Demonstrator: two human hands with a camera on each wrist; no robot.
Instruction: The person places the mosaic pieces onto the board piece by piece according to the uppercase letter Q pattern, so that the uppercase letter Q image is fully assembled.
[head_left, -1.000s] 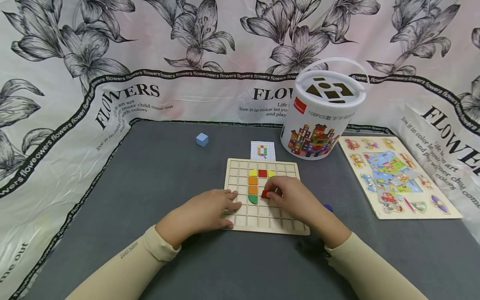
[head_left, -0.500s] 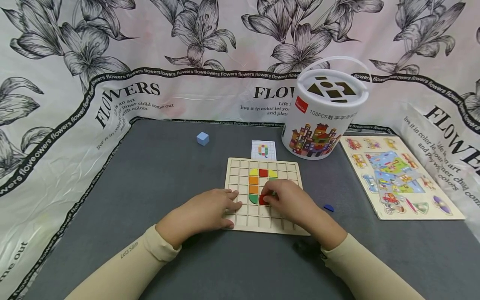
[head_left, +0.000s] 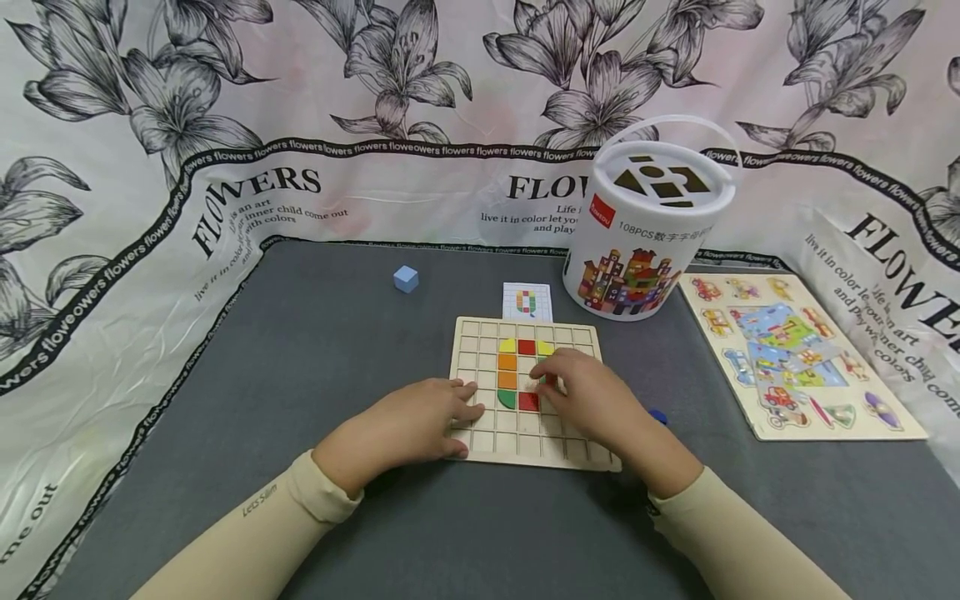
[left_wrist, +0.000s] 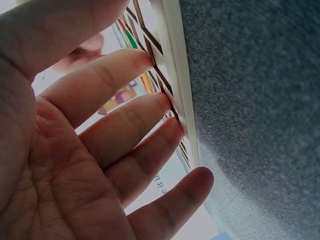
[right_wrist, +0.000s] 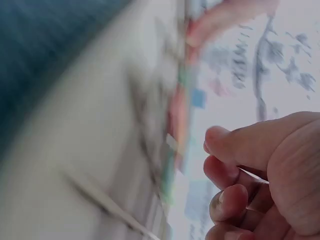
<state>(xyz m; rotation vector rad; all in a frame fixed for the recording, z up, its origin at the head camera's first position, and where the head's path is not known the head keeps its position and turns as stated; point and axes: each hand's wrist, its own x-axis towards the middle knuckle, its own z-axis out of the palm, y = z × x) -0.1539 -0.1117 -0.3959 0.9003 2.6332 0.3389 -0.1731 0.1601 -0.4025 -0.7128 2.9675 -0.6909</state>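
Observation:
A wooden grid board (head_left: 487,446) lies on the grey table, bearing colored pieces set in a ring. My left hand (head_left: 408,423) rests its spread fingertips on the board's left edge; the left wrist view shows them (left_wrist: 125,125) almost straight. A red square (head_left: 528,402) sits at the ring's bottom, beside a green quarter circle (head_left: 507,399). Above that are orange squares (head_left: 507,371), a yellow piece (head_left: 507,344) and another red square (head_left: 527,347). My right hand (head_left: 588,396) hovers over the ring's right side, hiding part of it. Its fingers (right_wrist: 227,200) are loosely bent and hold nothing.
Behind the board lies a small pattern card (head_left: 527,302). A blue piece (head_left: 657,416) lies right of it, partly hidden by my right wrist. A blue cube (head_left: 406,278) stands back left. At the right are a white bucket (head_left: 637,225) and a picture puzzle board (head_left: 832,421).
My right hand has set the red square into the ring's bottom, let go of it and lifted slightly up and right. The left hand has stayed in place.

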